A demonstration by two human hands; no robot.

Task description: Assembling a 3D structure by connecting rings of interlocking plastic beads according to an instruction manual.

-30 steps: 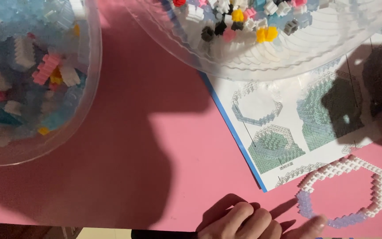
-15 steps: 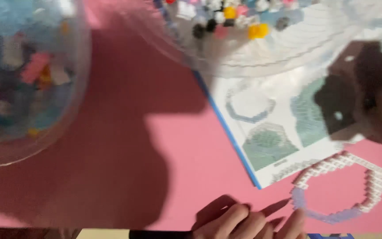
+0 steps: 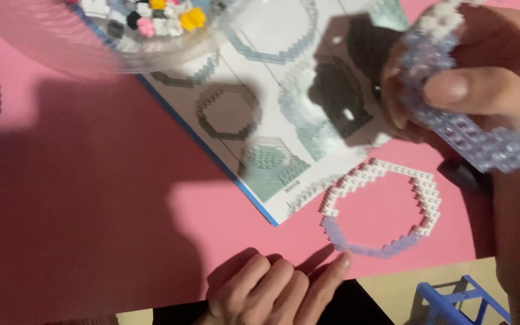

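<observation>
Here the right hand point(image 3: 482, 90) pinches a translucent lilac block-built piece point(image 3: 452, 123) between thumb and fingers, raised up and right of the flat white-and-lilac block ring point(image 3: 380, 207) on the pink table point(image 3: 121, 198); the left hand point(image 3: 278, 289), loosely curled and empty, rests nearer, its fingertip just beside the ring's lower-left edge.

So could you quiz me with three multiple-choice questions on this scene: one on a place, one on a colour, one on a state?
1. Where does the brick ring lie?
A. in the bowl
B. on the pink mat, beside the instruction sheet
C. on the blue stool

2. What colours is that ring?
A. white and pale purple
B. red and black
C. all yellow

3. What is the right hand doing?
A. lying flat and empty
B. holding a translucent brick piece
C. gripping the bowl

Answers: B, it rests on the mat by the sheet; A, white top, purple bottom; B, fingers clasp the piece.
</observation>
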